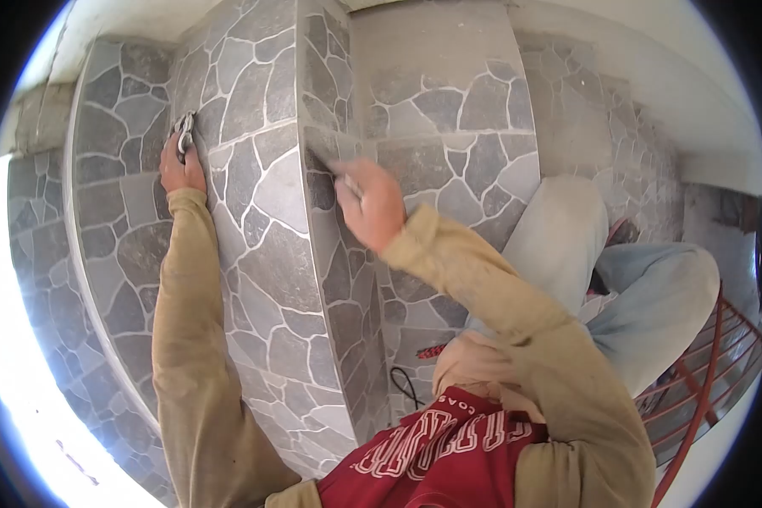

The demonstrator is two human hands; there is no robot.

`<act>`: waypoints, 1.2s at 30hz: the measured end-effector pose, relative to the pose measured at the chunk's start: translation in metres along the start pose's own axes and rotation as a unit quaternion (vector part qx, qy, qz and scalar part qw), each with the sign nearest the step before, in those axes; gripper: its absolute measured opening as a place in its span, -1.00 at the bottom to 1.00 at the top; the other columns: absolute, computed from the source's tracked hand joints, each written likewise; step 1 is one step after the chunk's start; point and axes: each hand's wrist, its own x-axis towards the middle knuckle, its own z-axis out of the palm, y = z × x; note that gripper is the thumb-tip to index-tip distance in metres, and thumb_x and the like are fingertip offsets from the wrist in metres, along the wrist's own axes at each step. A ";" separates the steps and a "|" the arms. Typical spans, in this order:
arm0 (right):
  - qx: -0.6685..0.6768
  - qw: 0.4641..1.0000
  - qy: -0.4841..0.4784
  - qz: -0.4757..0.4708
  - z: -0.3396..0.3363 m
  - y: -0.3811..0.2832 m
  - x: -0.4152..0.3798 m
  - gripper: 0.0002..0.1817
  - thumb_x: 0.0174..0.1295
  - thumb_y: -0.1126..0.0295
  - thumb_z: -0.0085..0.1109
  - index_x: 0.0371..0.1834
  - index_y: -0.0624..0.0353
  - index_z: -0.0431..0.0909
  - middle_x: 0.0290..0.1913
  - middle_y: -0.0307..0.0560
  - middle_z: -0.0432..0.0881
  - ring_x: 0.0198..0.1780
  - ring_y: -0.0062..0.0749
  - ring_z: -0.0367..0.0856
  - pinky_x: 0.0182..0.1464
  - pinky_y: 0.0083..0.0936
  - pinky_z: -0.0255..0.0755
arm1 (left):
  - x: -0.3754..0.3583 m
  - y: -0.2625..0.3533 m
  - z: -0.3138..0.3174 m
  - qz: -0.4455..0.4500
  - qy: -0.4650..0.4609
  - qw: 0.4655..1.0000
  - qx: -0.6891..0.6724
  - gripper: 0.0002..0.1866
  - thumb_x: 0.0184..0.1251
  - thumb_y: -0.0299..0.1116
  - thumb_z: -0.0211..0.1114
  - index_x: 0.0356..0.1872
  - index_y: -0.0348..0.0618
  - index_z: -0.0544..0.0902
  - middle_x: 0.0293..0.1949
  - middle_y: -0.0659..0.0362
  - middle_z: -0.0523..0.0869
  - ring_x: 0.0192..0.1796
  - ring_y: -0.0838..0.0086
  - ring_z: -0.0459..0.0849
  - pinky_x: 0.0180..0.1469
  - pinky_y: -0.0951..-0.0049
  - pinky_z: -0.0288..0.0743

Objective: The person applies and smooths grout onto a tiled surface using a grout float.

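My left hand (184, 172) rests far forward on the stone-patterned tiles (267, 190), close to the inner corner on the left. Its fingers are closed around a small, crumpled grey-and-white rag (185, 134). At the riser just below the tiled step's pale edge (307, 182), my right hand (371, 203) grips a thin, narrow-bladed tool (323, 160). The blade is smeared by motion, so its exact kind does not show. Its tip points up and left, close to the tile joint by the edge.
More tiled steps (449, 110) run to the right, with a dusty grey film on parts. My bent knees (559, 229) are on the right. A red metal railing (703, 381) stands at lower right. A black cable loop (405, 385) lies near my body. Bright light enters from the left.
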 end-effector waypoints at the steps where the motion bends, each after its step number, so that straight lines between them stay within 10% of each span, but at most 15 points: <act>1: 0.053 0.996 0.012 -0.070 -0.002 -0.010 -0.015 -0.71 0.26 0.43 0.16 0.03 0.24 0.65 -0.15 0.19 0.66 -0.09 0.24 0.60 -0.03 -0.08 0.50 | -0.005 0.001 -0.004 -0.010 0.004 1.000 0.001 -0.58 0.35 -0.30 0.23 0.20 -0.17 0.61 0.21 -0.09 0.63 0.27 -0.01 0.56 0.33 0.16 0.39; 14: -0.042 0.997 0.000 0.069 0.018 0.041 0.034 -0.58 0.13 0.57 0.18 0.11 0.20 0.60 -0.04 0.09 0.64 0.04 0.10 0.59 0.12 -0.16 0.47 | -0.008 0.007 -0.012 0.001 0.000 1.000 -0.013 -0.59 0.34 -0.38 0.21 0.20 -0.25 0.60 0.16 -0.13 0.64 0.23 -0.02 0.58 0.31 0.17 0.39; 23: 0.103 0.989 0.055 -0.093 0.002 0.014 0.046 -0.75 0.06 0.51 0.23 -0.14 0.21 0.56 -0.17 0.10 0.58 -0.06 0.10 0.53 -0.02 -0.09 0.41 | -0.007 0.018 -0.014 -0.017 -0.012 1.000 -0.011 -0.57 0.33 -0.40 0.21 0.20 -0.31 0.58 0.17 -0.16 0.63 0.23 -0.03 0.57 0.31 0.16 0.38; 36: 0.063 0.990 0.022 -0.125 0.004 -0.015 0.016 -0.36 -0.08 0.58 0.28 0.22 0.21 0.51 0.13 0.07 0.55 0.14 0.05 0.48 0.20 -0.14 0.32 | -0.004 0.026 -0.017 -0.029 -0.017 0.999 -0.024 -0.57 0.34 -0.44 0.18 0.23 -0.28 0.58 0.17 -0.15 0.62 0.24 -0.02 0.57 0.31 0.18 0.38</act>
